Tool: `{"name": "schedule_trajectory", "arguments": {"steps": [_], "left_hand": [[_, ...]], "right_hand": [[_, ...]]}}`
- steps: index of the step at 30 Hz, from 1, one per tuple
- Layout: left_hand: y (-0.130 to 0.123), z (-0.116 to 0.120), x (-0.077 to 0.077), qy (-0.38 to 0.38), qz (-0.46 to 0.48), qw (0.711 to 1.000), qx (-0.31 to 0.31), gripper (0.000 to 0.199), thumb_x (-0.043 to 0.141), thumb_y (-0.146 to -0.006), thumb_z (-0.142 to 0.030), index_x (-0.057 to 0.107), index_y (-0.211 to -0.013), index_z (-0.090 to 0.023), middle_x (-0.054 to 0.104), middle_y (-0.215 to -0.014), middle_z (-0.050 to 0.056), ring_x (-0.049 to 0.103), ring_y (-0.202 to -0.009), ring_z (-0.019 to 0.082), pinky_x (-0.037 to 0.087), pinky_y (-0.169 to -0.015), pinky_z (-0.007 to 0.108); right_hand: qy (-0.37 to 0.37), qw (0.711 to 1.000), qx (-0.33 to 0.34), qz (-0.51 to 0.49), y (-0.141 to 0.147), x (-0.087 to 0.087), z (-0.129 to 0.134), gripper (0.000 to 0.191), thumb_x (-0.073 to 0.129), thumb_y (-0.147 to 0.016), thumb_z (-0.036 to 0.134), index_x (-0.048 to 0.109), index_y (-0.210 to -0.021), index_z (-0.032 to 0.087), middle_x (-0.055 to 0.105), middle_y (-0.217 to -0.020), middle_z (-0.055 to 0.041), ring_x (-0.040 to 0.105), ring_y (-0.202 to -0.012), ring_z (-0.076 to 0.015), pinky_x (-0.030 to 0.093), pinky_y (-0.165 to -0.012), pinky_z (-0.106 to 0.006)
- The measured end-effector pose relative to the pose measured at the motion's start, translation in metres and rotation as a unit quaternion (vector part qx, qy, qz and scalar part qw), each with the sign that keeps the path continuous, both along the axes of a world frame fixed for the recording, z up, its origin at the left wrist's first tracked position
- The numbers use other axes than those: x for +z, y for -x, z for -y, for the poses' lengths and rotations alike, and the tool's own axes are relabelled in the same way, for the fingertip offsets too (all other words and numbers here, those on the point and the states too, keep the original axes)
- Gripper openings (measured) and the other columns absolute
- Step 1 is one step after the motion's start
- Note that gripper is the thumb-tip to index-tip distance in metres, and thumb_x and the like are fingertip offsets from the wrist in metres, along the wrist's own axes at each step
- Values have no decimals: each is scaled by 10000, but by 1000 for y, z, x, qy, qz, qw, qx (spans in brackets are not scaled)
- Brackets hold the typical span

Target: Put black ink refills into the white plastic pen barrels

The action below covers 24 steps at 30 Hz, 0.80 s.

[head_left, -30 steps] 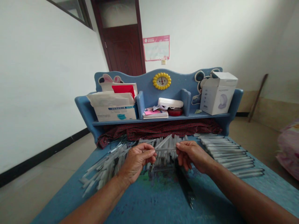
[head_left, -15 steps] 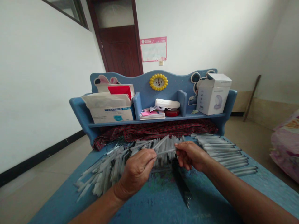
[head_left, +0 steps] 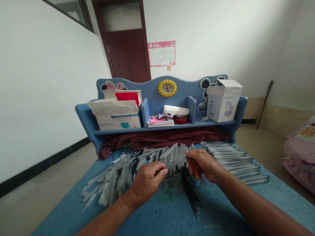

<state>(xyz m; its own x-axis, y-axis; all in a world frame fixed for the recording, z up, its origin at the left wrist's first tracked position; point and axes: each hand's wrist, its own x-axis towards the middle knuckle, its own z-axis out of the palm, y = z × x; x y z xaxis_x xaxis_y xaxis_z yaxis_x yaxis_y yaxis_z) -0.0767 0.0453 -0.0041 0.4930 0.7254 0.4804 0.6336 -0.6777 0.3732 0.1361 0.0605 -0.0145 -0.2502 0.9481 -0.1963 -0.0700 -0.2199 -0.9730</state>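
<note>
A translucent plastic pen barrel (head_left: 177, 162) is stretched between my hands, slightly higher at its right end. My left hand (head_left: 149, 180) is closed, thumb and forefinger pinching the near left end. At the far end, my right hand (head_left: 202, 164) pinches with thumb and forefinger while its other fingers curl below. Behind and left of my hands spreads a pile of similar clear barrels (head_left: 112, 183). A bundle of thin black refills (head_left: 190, 195) with pale metal-like tips lies just below my right hand. Right of that hand is a row of clear pens with dark ends (head_left: 235, 159).
Along the back of the blue table (head_left: 172, 213) stands a blue shelf (head_left: 118, 132) with a mask box (head_left: 115, 121), papers (head_left: 161, 124) and a white carton (head_left: 224, 103). A checked cloth (head_left: 159, 137) is bunched beneath the shelf.
My left hand has shifted slightly down and right, its fingers less tightly curled, so the barrel slopes more. My right hand stays almost still. The view has tilted a little.
</note>
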Motion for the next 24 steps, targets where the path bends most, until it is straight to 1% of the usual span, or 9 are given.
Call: {"name": "schedule_trajectory", "arguments": {"steps": [4,8,15,18,20,21,22,23,24], "left_hand": [[-1,1,2,-31,14,999,1,148,488,-793,-252,612,-744,-186,623,-653,-11,589,-608,107,436,-577,183],[-2,-3,2,-65,33,997,10,104,540,-764,-282,604,-737,-206,630,-629,-31,588,-546,105,436,-533,173],[-1,-3,-1,-210,32,977,-26,83,577,-742,-265,586,-811,-219,649,-708,-14,617,-619,134,449,-620,205],[-4,0,1,-205,18,978,-33,72,573,-749,-252,577,-812,-215,636,-689,-22,609,-595,120,442,-599,196],[-5,2,1,-180,22,983,-29,49,570,-753,-250,572,-786,-213,622,-652,-33,597,-562,109,434,-564,185],[-6,2,1,-165,25,986,-27,42,570,-752,-251,570,-769,-213,615,-632,-40,591,-544,104,430,-548,181],[-7,3,1,-151,31,988,-24,41,571,-751,-254,569,-752,-213,609,-617,-45,585,-530,100,428,-536,177],[-8,3,0,-137,35,990,-22,45,572,-749,-256,568,-740,-212,607,-609,-48,582,-524,98,427,-531,175],[-9,4,-1,-124,40,991,-21,47,573,-748,-256,569,-733,-212,607,-605,-49,580,-522,97,428,-530,174]], "right_hand": [[-5,1000,-10,-6,0,2,1,308,386,-834,380,453,-624,164,554,-367,4,423,-208,-95,219,-203,-144],[-17,1000,-20,-14,1,5,3,343,326,-847,425,448,-652,170,565,-399,5,443,-230,-100,242,-217,-154],[-39,998,-34,29,4,2,4,335,259,-851,392,432,-669,170,563,-455,-3,450,-259,-96,258,-255,-168],[-64,993,-53,84,2,4,5,355,249,-861,407,465,-728,159,564,-494,-13,462,-298,-104,291,-306,-192],[-103,983,-90,122,-1,8,10,297,362,-841,416,502,-843,154,597,-627,-28,529,-435,-114,360,-413,-210],[-153,968,-109,164,-2,11,14,267,440,-817,399,511,-917,162,608,-737,-42,562,-555,-129,392,-499,-226],[-224,941,-121,222,-3,15,18,268,508,-789,365,515,-980,178,601,-857,-56,570,-696,-152,404,-597,-250],[-312,895,-119,296,-3,18,23,286,551,-769,328,518,-1020,195,578,-957,-68,546,-825,-179,391,-686,-278],[-399,833,-100,370,-3,20,28,278,563,-768,301,528,-1027,205,559,-1007,-75,509,-910,-201,366,-747,-303]]}}
